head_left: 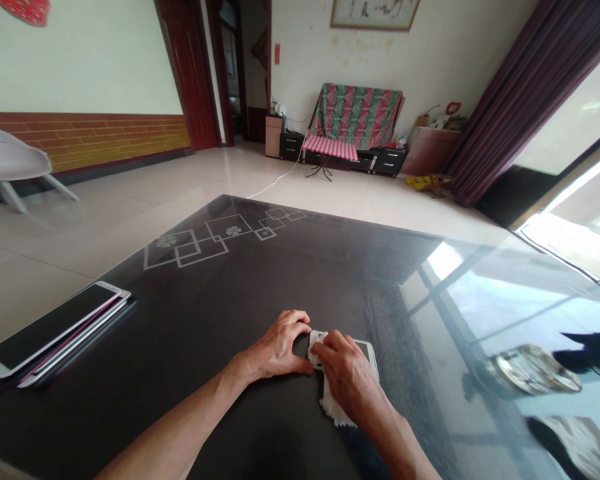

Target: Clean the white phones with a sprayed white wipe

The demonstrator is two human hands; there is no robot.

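A white phone (367,348) lies flat on the dark glass table (260,280) near the front middle. My left hand (279,348) grips the phone's left end with curled fingers. My right hand (347,377) presses a small white cloth (330,403) onto the phone; the cloth trails toward me from under the palm. Most of the phone is hidden beneath both hands.
Two phones (50,330) lie stacked at the table's left edge. A round metal dish (533,370) and dark items sit at the right. Beyond the table are a tiled floor, a white chair (10,160), a covered bench (353,123) and curtains (520,100).
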